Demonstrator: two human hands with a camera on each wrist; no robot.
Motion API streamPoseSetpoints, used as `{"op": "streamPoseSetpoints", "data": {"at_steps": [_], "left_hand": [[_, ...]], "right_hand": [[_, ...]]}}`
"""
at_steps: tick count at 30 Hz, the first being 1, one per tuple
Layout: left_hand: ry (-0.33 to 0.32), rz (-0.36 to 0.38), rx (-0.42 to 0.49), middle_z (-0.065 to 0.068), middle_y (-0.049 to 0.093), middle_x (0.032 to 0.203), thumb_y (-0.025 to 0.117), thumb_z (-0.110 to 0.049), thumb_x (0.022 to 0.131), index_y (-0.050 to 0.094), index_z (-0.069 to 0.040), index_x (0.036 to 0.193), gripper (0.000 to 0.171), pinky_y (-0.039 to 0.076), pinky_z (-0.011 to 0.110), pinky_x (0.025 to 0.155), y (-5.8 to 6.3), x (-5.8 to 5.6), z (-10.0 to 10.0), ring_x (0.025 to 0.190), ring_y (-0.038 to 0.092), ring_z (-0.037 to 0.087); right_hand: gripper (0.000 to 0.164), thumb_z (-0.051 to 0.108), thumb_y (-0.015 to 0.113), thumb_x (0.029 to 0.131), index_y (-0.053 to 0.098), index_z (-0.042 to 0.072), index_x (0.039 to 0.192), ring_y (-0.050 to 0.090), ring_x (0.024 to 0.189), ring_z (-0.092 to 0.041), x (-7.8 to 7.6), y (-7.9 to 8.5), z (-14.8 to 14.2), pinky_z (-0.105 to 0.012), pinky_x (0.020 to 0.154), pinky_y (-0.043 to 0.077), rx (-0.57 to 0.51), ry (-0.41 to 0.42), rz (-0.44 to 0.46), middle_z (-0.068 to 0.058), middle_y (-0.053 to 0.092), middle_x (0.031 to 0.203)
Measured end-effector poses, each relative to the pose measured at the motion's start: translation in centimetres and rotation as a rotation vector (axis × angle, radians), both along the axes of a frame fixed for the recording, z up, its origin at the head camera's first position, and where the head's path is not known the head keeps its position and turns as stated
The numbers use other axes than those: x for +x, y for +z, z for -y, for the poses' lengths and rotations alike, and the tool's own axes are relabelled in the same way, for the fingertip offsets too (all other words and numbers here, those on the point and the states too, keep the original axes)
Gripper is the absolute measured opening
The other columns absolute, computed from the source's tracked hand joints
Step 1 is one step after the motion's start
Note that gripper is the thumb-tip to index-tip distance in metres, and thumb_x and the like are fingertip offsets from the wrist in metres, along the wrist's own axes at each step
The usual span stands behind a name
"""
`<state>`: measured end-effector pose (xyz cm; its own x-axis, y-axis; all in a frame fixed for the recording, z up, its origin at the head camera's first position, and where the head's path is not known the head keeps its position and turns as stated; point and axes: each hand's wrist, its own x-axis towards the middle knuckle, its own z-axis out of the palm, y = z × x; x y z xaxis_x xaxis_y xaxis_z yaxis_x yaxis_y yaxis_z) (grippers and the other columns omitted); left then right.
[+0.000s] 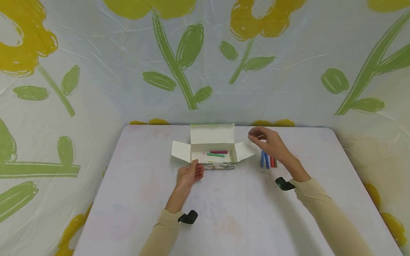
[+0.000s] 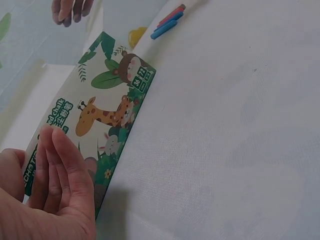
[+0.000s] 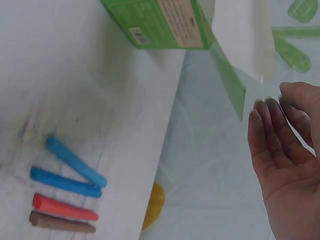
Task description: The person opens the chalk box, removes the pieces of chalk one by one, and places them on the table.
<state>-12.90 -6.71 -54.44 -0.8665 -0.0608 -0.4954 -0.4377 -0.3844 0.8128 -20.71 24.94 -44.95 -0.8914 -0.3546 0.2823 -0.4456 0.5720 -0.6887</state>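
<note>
A cardboard chalk box (image 1: pixel 221 166) with printed animals stands with its flaps spread. My left hand (image 1: pixel 187 176) grips its front wall, thumb over the rim and fingers along the outside. Inside lie a purple chalk stick (image 1: pixel 219 152), a green chalk stick (image 1: pixel 215 155) and a pale yellowish piece, partly hidden by the wall. Raised to the right of the box, my right hand (image 1: pixel 271 143) has loosely bent fingers and holds nothing visible. Below it on the table are two blue chalk sticks (image 3: pixel 75 161), a red chalk stick (image 3: pixel 65 207) and a brown chalk stick (image 3: pixel 62 222).
The box and loose chalk are on a pale table (image 1: pixel 128 199), toward its far edge. A flower-printed sheet (image 1: pixel 105 64) hangs behind and at both sides. Faint coloured smudges mark the tabletop. The right flap (image 1: pixel 245 150) of the box reaches toward the loose chalk.
</note>
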Motion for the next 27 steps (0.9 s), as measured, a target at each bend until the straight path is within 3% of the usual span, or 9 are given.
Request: {"op": "streamPoseSetpoints", "data": {"at_steps": [11,22,27], "left_hand": [[0.007,0.002,0.011,0.005,0.073,0.076,0.063,-0.024,0.102,0.073,0.006,0.093,0.033,0.06,0.021,0.066,-0.1,0.0,0.0,0.066,0.067,0.008],[0.0,-0.012,0.005,0.006,0.073,0.079,0.064,-0.025,0.102,0.073,0.01,0.098,0.035,0.06,0.022,0.068,-0.1,0.1,-0.1,0.069,0.068,0.009],[0.009,-0.012,-0.003,0.005,0.073,0.078,0.063,-0.025,0.102,0.073,0.009,0.096,0.036,0.06,0.022,0.067,-0.2,0.0,0.0,0.068,0.068,0.009]], "right_hand": [[0.021,0.007,0.07,0.098,0.068,-0.005,0.115,0.068,0.094,-0.026,-0.5,-0.7,4.5,-0.043,0.084,0.06,-0.01,0.119,0.049,-0.011,0.071,0.106],[0.023,0.001,0.07,0.096,0.066,-0.006,0.118,0.068,0.096,-0.029,-0.7,-2.5,8.2,-0.048,0.086,0.06,0.02,0.282,0.12,-0.018,0.07,0.11],[0.024,0.003,0.07,0.097,0.065,-0.006,0.118,0.068,0.098,-0.03,-0.8,-3.2,9.8,-0.045,0.085,0.06,0.037,0.368,0.159,-0.019,0.07,0.11]]}}
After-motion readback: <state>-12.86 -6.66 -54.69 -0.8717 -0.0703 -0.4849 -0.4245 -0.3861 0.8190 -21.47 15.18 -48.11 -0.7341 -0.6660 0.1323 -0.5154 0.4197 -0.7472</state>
